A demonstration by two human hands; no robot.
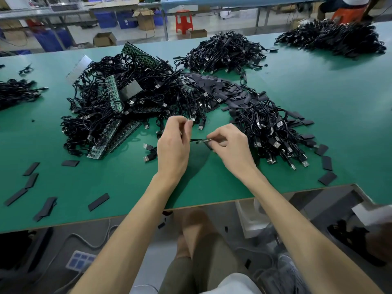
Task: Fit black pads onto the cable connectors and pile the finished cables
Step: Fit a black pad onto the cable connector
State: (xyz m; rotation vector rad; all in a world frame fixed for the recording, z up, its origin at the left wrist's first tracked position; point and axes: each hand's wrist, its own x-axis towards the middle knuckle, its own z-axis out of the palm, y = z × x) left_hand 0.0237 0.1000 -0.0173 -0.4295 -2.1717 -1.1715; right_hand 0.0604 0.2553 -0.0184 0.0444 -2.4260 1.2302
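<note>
Left hand [172, 145], right hand [231, 147], each clamped on a connector [192, 119]; cable heaps [265, 122] either side.

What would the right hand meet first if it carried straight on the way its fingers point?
Probably the left hand, which pinches a cable end: the right hand, pinching a small connector, points leftward across a short gap at it; depth is unclear.

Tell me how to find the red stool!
Look beyond the far edge of the green table, onto the pale floor by the long blue bench. The red stool stands there, empty, just right of an open cardboard box. Nothing else nearby is bright red: its neighbours are brown cardboard and blue bins.
</note>
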